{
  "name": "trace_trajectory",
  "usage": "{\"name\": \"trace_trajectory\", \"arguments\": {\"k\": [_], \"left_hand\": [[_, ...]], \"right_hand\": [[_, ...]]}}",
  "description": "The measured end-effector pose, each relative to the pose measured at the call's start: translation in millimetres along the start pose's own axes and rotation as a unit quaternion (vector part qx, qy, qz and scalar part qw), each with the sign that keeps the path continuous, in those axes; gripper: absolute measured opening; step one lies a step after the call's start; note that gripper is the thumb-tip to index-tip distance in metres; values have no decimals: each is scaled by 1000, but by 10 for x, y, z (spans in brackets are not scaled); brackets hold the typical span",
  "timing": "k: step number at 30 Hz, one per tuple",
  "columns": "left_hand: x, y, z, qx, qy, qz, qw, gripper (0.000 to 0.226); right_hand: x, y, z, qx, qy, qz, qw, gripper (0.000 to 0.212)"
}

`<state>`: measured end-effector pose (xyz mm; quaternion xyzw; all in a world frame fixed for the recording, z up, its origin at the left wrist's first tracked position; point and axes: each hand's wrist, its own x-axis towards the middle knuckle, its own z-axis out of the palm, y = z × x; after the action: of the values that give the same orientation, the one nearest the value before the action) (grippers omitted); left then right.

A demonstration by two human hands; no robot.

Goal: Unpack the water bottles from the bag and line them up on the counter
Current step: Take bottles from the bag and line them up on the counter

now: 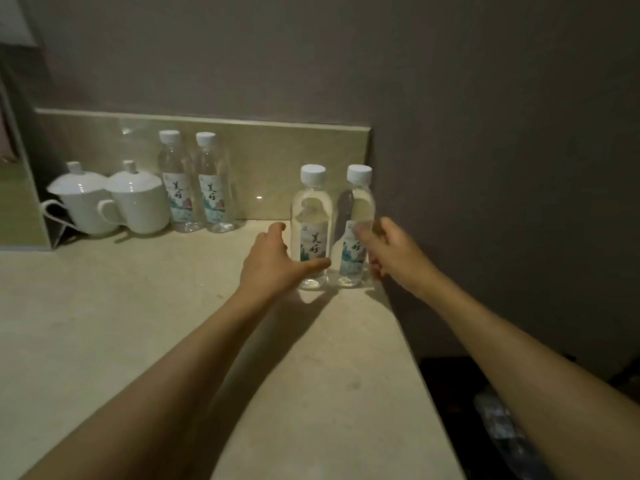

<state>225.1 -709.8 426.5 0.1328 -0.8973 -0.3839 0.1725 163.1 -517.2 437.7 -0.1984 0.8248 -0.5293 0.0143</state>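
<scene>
Left hand is spread loose around one bottle, thumb across its base; right hand, blurred, cups the neighbouring bottle, grip unclear. Both bottles stand upright near the bench edge beside the right hand, so a careless nudge could topple one off.

Right hand motion-blurred, its fingertips smeared over the right bottle, grip unclear, left fingers partly hidden behind the left bottle, bag dim, cut by the frame edge
</scene>
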Motion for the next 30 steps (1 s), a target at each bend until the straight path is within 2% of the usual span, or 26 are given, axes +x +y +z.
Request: {"name": "trace_trajectory", "arguments": {"k": [2,4,8,14,20,30], "left_hand": [[-21,-26,31,13,4,-5,1000,85],[-51,-32,51,12,14,1,1000,73],[-45,-77,43,16,38,15,999,60],[61,-146,-54,-2,56,13,998,50],[263,-261,-106,-19,81,-8,996,49],[516,-417,-179,-18,153,-47,987,53]], "right_hand": [[-33,85,47,-102,-13,9,995,49],[-45,93,117,-144,-5,25,989,50],[-54,128,290,-123,52,2,991,47],[101,83,509,-122,75,3,990,49],[318,86,772,-126,102,11,987,52],[675,-57,1090,-136,94,27,986,55]]}}
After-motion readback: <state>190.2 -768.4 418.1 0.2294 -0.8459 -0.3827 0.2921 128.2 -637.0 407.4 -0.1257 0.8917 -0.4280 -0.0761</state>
